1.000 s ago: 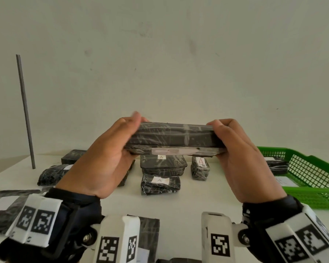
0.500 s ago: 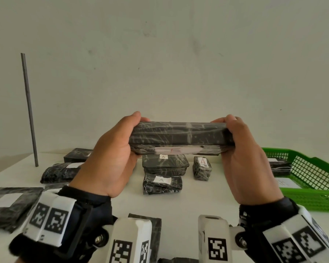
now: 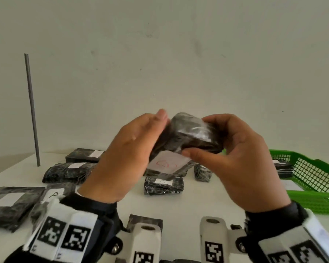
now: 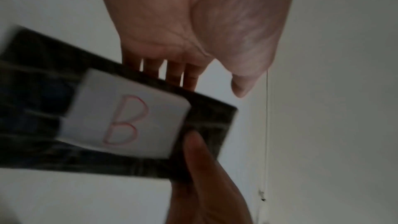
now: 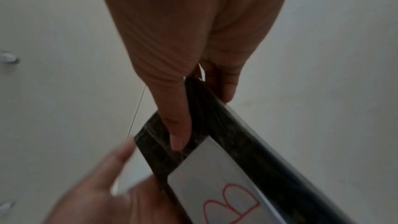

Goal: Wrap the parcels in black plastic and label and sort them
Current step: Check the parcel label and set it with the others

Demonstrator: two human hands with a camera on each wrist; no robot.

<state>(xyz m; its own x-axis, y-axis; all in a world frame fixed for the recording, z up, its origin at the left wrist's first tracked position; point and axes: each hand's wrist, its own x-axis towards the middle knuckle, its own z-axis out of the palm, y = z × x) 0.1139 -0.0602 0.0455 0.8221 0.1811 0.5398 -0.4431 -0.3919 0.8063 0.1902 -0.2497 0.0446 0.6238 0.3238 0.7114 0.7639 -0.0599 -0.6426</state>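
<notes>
A parcel [image 3: 184, 133] wrapped in black plastic is held in the air above the white table [image 3: 198, 202], turned end-on and tilted. Its white label [image 3: 165, 164] with a red B [image 4: 125, 117] faces down toward me. My right hand [image 3: 199, 137] pinches the near end, with the thumb [image 4: 193, 144] on the label side and the fingers over the top. My left hand [image 3: 156, 128] lies flat along the parcel's left side. In the left wrist view its fingers [image 4: 172, 74] run straight behind the parcel [image 4: 204, 120] and its thumb stands free.
Several wrapped, labelled parcels [image 3: 163, 184] lie on the table under and behind the hands. Flat black packets [image 3: 10, 204] sit at the left edge. A green basket [image 3: 311, 168] holding parcels stands at the right. A grey rod [image 3: 31, 111] rises at the back left.
The parcel was held level by both ends, its long edge toward me. It has turned end-on and tilted, showing the label. My left hand has gone from gripping it to lying flat.
</notes>
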